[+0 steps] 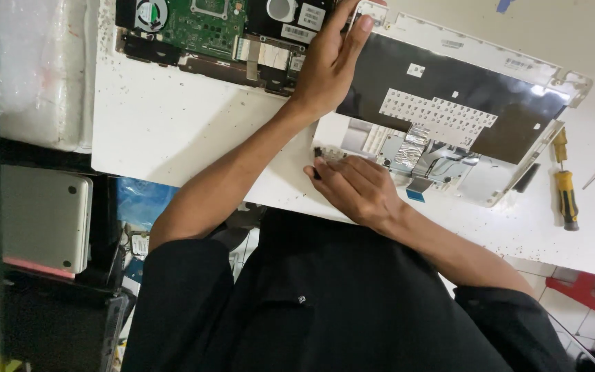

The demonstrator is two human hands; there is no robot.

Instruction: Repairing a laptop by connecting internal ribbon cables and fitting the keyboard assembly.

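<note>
Nearest the body, the right hand [356, 187] has its fingertips pressed together on a small dark part [318, 153]. The part sits at the near corner of the upturned white plastic laptop cover [480, 184], close to the front edge of the white speckled table [173, 131]. The view is too coarse to say whether the part is a screw, a clip or a connector. Either way, a slip this close to the edge could drop it into the clutter below the table.

Just beside that hand, a blue-tipped flat ribbon cable [414, 193] and crinkled silver foil tape [411, 148] lie exposed. A sideways tug on the cover could crease or tear them.

Farther off, the left hand [326, 65] lies flat with fingers together, pressing the cover's far corner. It is touching, or almost touching, the green circuit board [204, 27] in the open laptop base, and leaning there risks straining bare components.

The yellow-and-black screwdriver [565, 196] lies well apart to the right.
</note>
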